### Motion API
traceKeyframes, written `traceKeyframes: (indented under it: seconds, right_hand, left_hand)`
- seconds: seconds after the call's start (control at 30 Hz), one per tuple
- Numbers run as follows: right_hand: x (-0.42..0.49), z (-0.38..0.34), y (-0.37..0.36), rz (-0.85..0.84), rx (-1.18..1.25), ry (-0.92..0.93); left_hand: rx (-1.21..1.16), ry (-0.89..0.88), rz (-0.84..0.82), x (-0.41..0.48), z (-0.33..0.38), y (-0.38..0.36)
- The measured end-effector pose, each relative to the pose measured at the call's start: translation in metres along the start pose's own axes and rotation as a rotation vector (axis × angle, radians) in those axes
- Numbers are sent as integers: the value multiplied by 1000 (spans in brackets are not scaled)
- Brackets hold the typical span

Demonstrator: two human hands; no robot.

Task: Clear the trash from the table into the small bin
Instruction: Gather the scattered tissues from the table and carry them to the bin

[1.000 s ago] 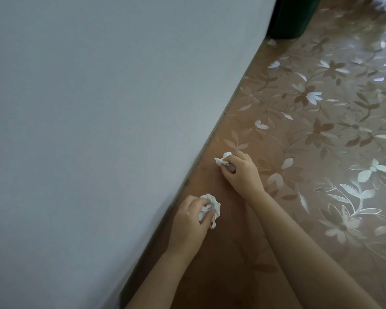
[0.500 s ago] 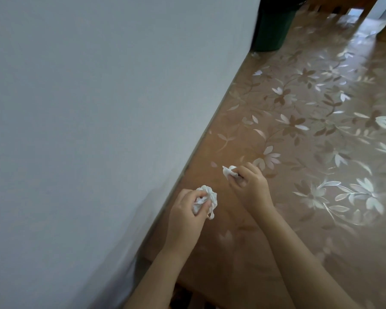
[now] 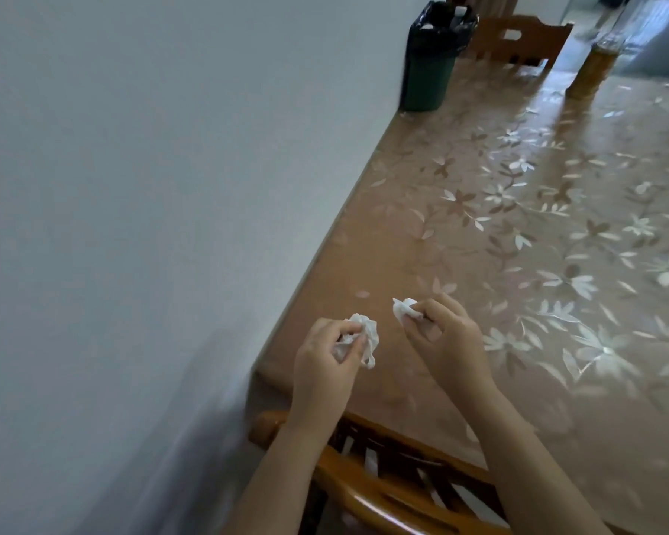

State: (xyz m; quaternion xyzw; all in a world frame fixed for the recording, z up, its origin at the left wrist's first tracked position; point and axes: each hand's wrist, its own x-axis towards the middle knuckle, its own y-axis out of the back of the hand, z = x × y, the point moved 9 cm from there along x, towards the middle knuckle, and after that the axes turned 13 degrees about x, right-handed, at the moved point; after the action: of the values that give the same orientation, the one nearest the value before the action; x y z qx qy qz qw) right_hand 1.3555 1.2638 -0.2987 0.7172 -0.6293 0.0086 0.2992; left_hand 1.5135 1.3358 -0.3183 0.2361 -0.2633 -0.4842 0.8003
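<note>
Nearest, the slatted back of a wooden chair (image 3: pixel 383 480) is noted below the near edge of the counter (image 3: pixel 364 241), which is laid with a glossy floral cover and set against a pale wall (image 3: pixel 151 187) on the left. Just above that near edge both hands are held off the surface. The left hand (image 3: pixel 325 357) is curled round a crumpled tissue (image 3: pixel 365 334), most of the wad being enclosed and a ragged end left hanging from the fingers. To its right, apart from it, the right hand (image 3: pixel 445 337) is seen pinching a smaller tissue scrap (image 3: pixel 404 308) between thumb and fingertips, the scrap protruding to the left. Both pieces are judged very light, soft and easily crushed, with nothing breakable in them; a loose pinch could let the scrap slip or drift, so it would be better balled into the palm. No other trash is made out on the counter beyond, though flower prints and glare could hide small bits. At the far left corner of the counter, against the wall, the small bin (image 3: pixel 429 79) is noted, dark green with a black liner, well apart from both hands. Release is best made close over its mouth. Behind it a second chair (image 3: pixel 518 40) is seen, and to the right an amber bottle (image 3: pixel 595 67), blurred.
</note>
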Motion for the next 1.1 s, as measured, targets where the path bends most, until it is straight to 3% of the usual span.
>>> traceKeyframes:
  seconds: [0.27,0.6,1.1]
  right_hand:
    - [-68,-27,69,48,-136,-1]
    - [-133,-23,180,189,-238,-88]
    - [-259,37,432,527,-257,-198]
  left_hand:
    - [-101,-86,-104,-59,45,-13]
    - [-172,-327,-250,-113,136,-71]
    - [-204,-556,-506,-239,328,-239]
